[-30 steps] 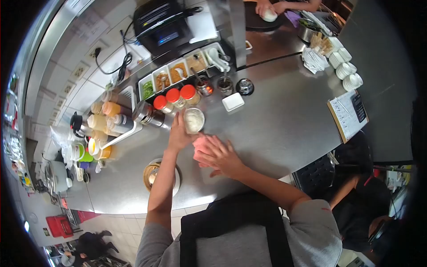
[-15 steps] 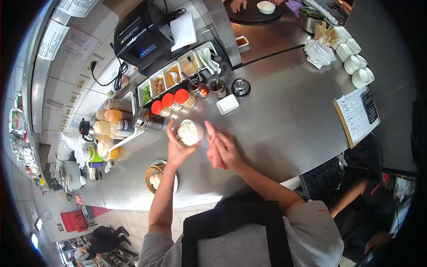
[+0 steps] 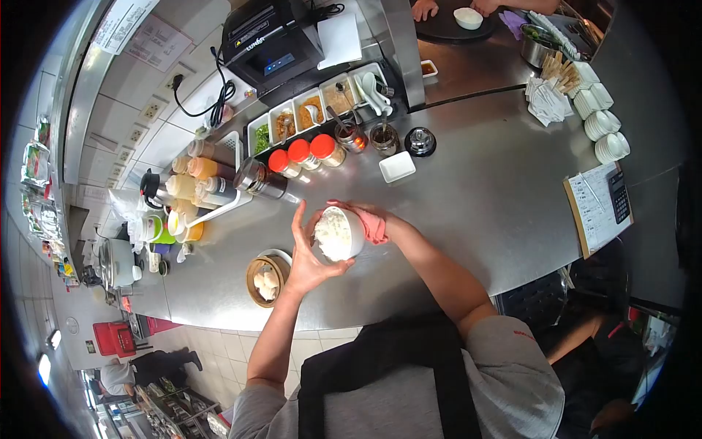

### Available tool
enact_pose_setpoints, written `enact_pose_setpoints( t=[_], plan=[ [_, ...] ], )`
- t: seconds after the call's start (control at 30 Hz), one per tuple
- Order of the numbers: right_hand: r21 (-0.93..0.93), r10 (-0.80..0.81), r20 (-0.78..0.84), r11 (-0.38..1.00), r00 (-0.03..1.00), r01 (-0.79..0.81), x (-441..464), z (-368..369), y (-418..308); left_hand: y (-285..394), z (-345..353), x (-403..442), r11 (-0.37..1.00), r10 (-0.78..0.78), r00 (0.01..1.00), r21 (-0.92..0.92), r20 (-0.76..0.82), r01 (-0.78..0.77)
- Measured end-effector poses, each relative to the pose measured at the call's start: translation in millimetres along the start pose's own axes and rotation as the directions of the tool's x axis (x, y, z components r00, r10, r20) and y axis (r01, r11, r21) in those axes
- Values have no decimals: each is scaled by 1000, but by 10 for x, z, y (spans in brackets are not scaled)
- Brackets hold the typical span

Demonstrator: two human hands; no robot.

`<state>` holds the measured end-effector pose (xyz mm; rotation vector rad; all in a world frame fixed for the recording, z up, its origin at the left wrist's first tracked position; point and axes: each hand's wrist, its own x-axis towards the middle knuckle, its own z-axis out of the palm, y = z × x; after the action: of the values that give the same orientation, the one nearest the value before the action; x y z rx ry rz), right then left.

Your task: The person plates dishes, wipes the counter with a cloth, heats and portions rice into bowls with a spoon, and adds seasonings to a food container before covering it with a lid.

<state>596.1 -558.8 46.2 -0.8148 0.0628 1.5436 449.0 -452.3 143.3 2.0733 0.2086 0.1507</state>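
My left hand (image 3: 311,263) grips a white bowl (image 3: 357,233) by its rim side, thumb and fingers spread around it. The bowl is tilted, and white rice (image 3: 333,233) shows inside. A pink cloth (image 3: 375,228) is in my right hand (image 3: 395,227), pressed against the bowl's outer wall on the far right side. Most of my right fingers are hidden behind the cloth and bowl. Close to my left wrist stands a round bamboo steamer (image 3: 252,287) with pale dumplings (image 3: 267,284) in it, beside a white plate edge.
Red-lidded jars (image 3: 300,151), a small white dish (image 3: 397,167) and a topping tray (image 3: 257,121) line the back. Sauce bottles (image 3: 203,168) stand left. At right lie a clipboard (image 3: 594,234) and stacked white dishes (image 3: 613,148). Another person's hand (image 3: 424,9) shows beyond the counter.
My right hand has brought the pink cloth onto the bowl's outer side; before, it was apart from it. The bowl now tilts more toward the left. The camera view has shifted slightly.
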Motion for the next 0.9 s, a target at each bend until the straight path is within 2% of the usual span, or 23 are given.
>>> enact_pose_setpoints(
  t=[0.03,0.1,0.13,0.17,0.23,0.27,0.37,0.47,0.5,0.53,0.63,0.67,0.73,0.8,0.83,0.9],
  plan=[
    [-266,-40,-10,963,999,36,-82,-29,16,-21,-6,3,1000,12,1000,-1,-9,-12],
    [-740,-120,-31,670,992,58,-255,-79,47,-38,-42,66,998,52,998,48,-35,-50],
    [-738,-366,27,621,930,265,74,-411,375,-49,-56,84,996,66,996,69,-51,-63],
    [-724,-587,84,519,805,454,243,-617,548,-46,-70,110,985,86,994,157,-63,-75],
    [-571,-620,-1,644,784,509,-256,-429,396,2,-81,140,942,123,989,323,-77,-91],
    [-485,-635,-51,690,771,537,-505,-280,291,23,-60,172,927,165,984,350,-63,-133],
    [-128,-572,-29,816,820,564,-789,-47,321,101,96,315,907,156,988,394,14,-149],
    [-234,-682,-95,724,725,649,-786,-201,381,138,331,463,899,203,976,380,79,-218],
    [-194,-689,-117,722,715,664,-809,-279,376,140,410,522,895,225,970,373,93,-243],
    [-153,-694,-138,720,707,677,-877,-333,354,146,484,582,927,171,975,312,144,-209],
    [-51,-673,-226,730,704,682,-1080,-560,263,138,569,710,945,298,952,118,74,-305],
    [-12,-665,-240,731,708,682,-1145,-711,200,185,490,698,963,255,965,75,64,-259],
    [-31,-690,-271,703,671,711,-1317,-951,58,149,320,633,945,326,927,93,-187,-314],
    [-13,-679,-326,699,658,715,-1509,-1180,-232,99,-23,457,961,274,870,89,-409,-260],
    [-4,-674,-352,695,649,719,-1597,-1294,-396,177,-215,313,976,218,822,124,-527,-180],
    [-114,-705,-434,660,561,742,-1716,-1496,-713,-44,-566,-1,970,237,623,148,-745,-193]
  ],
)
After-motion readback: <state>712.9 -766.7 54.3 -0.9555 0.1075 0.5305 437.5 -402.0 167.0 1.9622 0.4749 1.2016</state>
